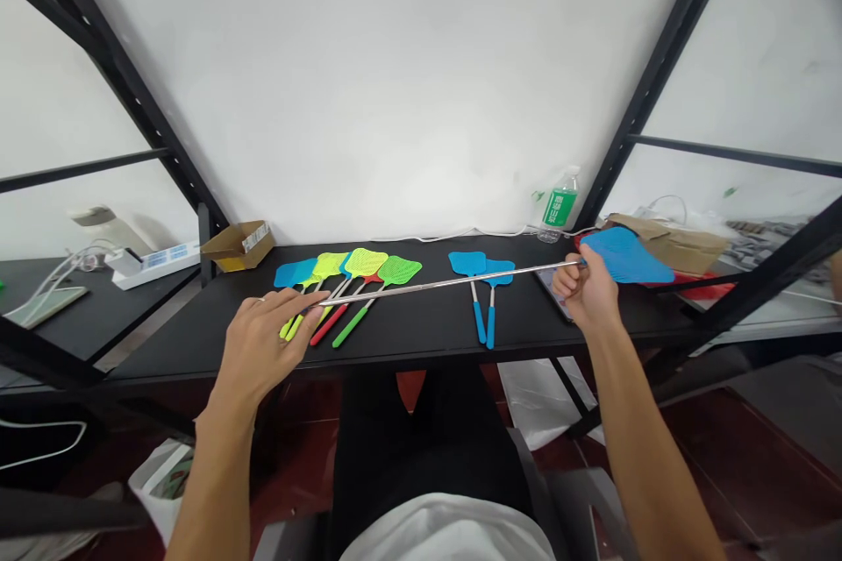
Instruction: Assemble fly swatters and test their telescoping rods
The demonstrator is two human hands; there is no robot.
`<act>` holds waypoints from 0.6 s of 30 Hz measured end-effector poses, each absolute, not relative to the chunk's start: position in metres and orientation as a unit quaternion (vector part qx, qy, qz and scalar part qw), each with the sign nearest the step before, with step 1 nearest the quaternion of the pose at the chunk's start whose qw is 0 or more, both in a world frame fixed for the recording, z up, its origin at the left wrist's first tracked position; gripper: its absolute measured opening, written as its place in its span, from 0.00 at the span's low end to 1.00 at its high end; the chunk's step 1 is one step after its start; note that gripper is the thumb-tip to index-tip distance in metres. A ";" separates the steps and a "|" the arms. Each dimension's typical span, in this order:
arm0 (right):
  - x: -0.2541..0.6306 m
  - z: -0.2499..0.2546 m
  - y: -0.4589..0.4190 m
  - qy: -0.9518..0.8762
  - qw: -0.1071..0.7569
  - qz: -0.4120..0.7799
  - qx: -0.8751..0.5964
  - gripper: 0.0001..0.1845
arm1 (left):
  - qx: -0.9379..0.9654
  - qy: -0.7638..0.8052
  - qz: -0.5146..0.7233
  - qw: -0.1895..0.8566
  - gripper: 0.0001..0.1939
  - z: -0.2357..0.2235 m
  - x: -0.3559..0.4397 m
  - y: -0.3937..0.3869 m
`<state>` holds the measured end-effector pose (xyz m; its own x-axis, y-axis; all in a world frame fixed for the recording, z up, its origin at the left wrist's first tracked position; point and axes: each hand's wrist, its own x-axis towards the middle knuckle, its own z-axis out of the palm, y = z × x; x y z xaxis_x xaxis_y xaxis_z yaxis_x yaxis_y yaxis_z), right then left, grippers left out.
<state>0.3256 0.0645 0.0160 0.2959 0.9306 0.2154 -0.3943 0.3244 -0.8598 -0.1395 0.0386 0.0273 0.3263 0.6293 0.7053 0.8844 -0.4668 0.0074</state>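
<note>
A blue fly swatter (628, 256) with a long extended metal rod is stretched between my two hands above the black table. My right hand (588, 287) is closed around the rod just below the blue head. At the other end my left hand (273, 342) grips the handle end, which its fingers mostly cover. Two shorter blue fly swatters (479, 316) lie side by side under the rod. To the left, near my left hand, lies a fanned group of several fly swatters: yellow (367, 263), green (398, 270), blue (294, 273) and one with a red handle (329, 325).
On the table (421, 333) stand an open cardboard box (238, 245) at the left and a water bottle (559, 206) at the back right. A phone-like slab (551, 291) is partly behind my right hand. A power strip (158, 265) lies further left. Black metal posts flank both sides.
</note>
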 end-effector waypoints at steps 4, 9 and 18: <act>0.312 0.011 0.070 -0.385 0.712 0.459 -0.367 0.30 | -0.774 -0.492 -0.331 0.220 0.14 0.025 -0.142 0.044; 0.291 0.005 0.073 -0.372 0.722 0.468 -0.349 0.30 | -0.774 -0.486 -0.346 0.214 0.14 0.025 -0.156 0.046; 0.263 -0.006 0.075 -0.371 0.712 0.514 -0.302 0.27 | -0.784 -0.479 -0.350 0.185 0.15 0.029 -0.160 0.045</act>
<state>0.2633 0.0750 -0.0058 0.1968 0.9560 0.2174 -0.5072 0.2890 -0.8119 -0.1598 0.0453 0.0286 0.2960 0.6213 0.7255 0.8799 -0.4729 0.0460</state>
